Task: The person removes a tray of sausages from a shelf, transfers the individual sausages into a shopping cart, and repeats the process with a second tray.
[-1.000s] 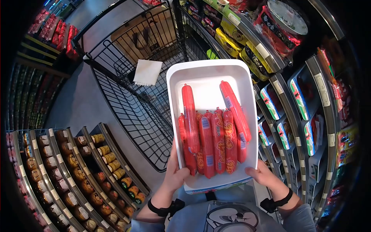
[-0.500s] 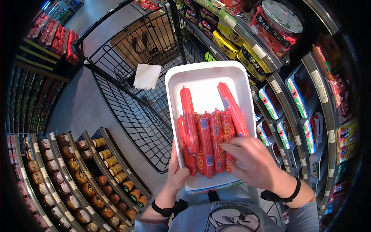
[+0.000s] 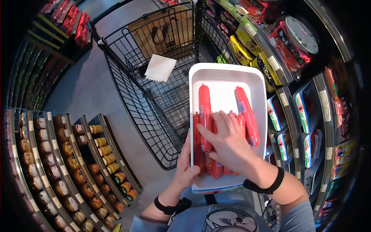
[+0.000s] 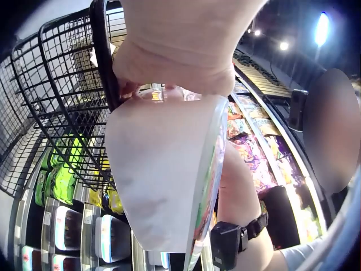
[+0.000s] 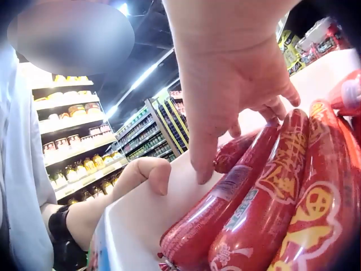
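Observation:
A white tray (image 3: 226,74) holds several red-wrapped sausages (image 3: 247,116), most side by side, two lying higher on top at left and right. My left hand (image 3: 184,169) grips the tray's lower left side, its thumb over the rim. Over the sausages at the left of the tray, my right hand (image 3: 232,143) reaches with fingers spread and slightly bent, covering part of the row. In the right wrist view its fingertips are at the far sausage (image 5: 234,152), beside the tray wall (image 5: 141,226). The left wrist view shows the tray's pale outer side (image 4: 161,175).
Ahead stands a black wire shopping cart (image 3: 135,116) with a white cloth (image 3: 160,68) and a brown bag (image 3: 158,36). Jar shelves (image 3: 73,166) stand at left, shelves with packaged goods (image 3: 301,116) at right.
My right hand has let go of the tray's lower right corner and moved up and left over the sausages. The left hand keeps its grip. The view has shifted, moving the tray rightward in it.

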Demonstrator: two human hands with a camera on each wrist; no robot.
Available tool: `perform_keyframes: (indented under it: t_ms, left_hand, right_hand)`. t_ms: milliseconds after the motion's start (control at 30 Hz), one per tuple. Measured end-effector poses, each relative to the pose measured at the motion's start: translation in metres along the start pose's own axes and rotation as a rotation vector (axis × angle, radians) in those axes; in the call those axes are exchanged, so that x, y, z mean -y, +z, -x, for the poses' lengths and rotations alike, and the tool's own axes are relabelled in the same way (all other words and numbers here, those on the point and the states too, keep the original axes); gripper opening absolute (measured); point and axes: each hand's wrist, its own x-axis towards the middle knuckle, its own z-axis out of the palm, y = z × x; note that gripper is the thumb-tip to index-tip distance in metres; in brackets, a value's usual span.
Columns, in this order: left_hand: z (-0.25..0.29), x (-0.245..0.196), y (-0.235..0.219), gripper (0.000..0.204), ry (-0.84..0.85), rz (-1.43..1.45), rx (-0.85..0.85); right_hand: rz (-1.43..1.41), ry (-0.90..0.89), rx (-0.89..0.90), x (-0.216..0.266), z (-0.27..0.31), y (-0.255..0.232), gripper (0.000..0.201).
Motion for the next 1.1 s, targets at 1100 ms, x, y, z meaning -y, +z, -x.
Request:
perform_keyframes:
  t_ms: [1100]
  left_hand:
    - [0.003,0.009,-0.023,0.096,0.134,-0.493,-0.031]
  right_hand:
    - [-0.325,0.129,-0.106,-0.024,-0.033,-0.004,0.036]
